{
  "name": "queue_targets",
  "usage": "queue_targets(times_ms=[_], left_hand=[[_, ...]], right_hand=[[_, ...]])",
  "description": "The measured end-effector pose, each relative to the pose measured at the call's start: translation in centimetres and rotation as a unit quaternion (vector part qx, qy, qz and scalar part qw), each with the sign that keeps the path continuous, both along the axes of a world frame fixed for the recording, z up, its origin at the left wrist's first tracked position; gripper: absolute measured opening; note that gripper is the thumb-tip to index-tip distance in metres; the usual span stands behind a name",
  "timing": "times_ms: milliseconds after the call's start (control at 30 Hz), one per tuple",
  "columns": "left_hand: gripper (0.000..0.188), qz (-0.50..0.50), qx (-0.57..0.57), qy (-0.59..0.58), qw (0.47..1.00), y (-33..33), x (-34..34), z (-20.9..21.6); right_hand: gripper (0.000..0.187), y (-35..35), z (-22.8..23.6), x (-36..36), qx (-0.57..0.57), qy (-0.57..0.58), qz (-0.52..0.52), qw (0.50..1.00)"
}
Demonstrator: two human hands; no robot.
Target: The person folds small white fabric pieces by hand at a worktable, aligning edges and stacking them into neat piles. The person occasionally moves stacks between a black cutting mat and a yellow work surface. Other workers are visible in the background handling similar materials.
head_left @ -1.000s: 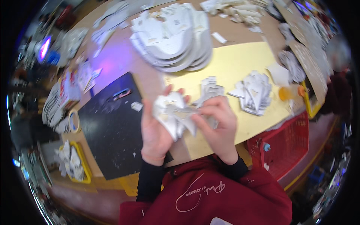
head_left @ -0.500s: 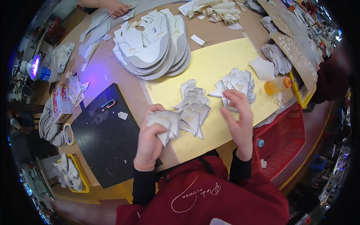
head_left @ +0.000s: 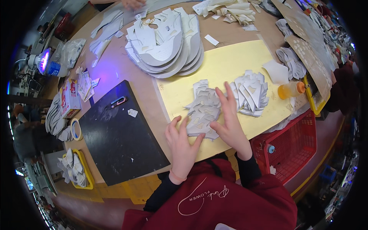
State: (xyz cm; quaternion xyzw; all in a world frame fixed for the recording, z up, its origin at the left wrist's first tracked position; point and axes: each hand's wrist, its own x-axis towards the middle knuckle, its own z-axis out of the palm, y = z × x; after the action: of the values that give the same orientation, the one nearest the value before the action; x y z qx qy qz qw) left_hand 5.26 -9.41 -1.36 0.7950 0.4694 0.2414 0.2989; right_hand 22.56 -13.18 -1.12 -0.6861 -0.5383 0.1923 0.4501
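Note:
Two overlapping stacks of small grey-white cut pieces with notched, pointed edges lie on a yellow sheet [head_left: 168,86]. My hands flank the left stack [head_left: 203,111]. Beside its lower left edge is my left hand [head_left: 182,145], fingers spread, thumb by the lowest pieces. My right hand [head_left: 232,128] is at its right side with the fingers stretched out and apart. Neither hand grips a piece; whether the fingertips touch the stack I cannot tell. The right stack [head_left: 251,94] sits just beyond my right fingers.
Large curved grey-white panels [head_left: 161,42] are piled behind the sheet. A black cutting mat [head_left: 122,142] with a utility knife [head_left: 119,101] lies left. At right stand an orange-capped glue bottle [head_left: 291,90] and a red basket [head_left: 287,147]. Another person's hand [head_left: 133,4] shows at the far edge.
My left hand has let go of its bundle of pieces, and the left stack is fuller. My right hand has moved left from the right stack. The whole view has shifted slightly.

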Motion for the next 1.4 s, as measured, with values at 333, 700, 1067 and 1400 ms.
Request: queue_targets(times_ms=[333, 700, 1067, 1400], left_hand=[[0.054, -0.016, -0.021, -0.032, 0.999, -0.5, -0.8, -1.0], [0.036, -0.073, -0.004, -0.074, 0.995, 4.7, -2.3, 0.4], [0.050, -0.132, -0.004, -0.067, 0.989, 3.5, -2.5, 1.4], [0.056, -0.157, -0.065, -0.108, 0.980, 3.3, -2.7, 1.0]], right_hand=[[0.072, -3.3, -0.9, -3.1, -0.038, 0.109, -0.009, 0.993], [0.073, 0.1, -1.5, -5.3, -0.033, 0.217, 0.078, 0.972], [0.076, -1.2, -1.1, -6.1, 0.054, 0.036, 0.097, 0.993], [0.051, -1.3, -2.9, -7.3, 0.122, 0.210, 0.058, 0.968]])
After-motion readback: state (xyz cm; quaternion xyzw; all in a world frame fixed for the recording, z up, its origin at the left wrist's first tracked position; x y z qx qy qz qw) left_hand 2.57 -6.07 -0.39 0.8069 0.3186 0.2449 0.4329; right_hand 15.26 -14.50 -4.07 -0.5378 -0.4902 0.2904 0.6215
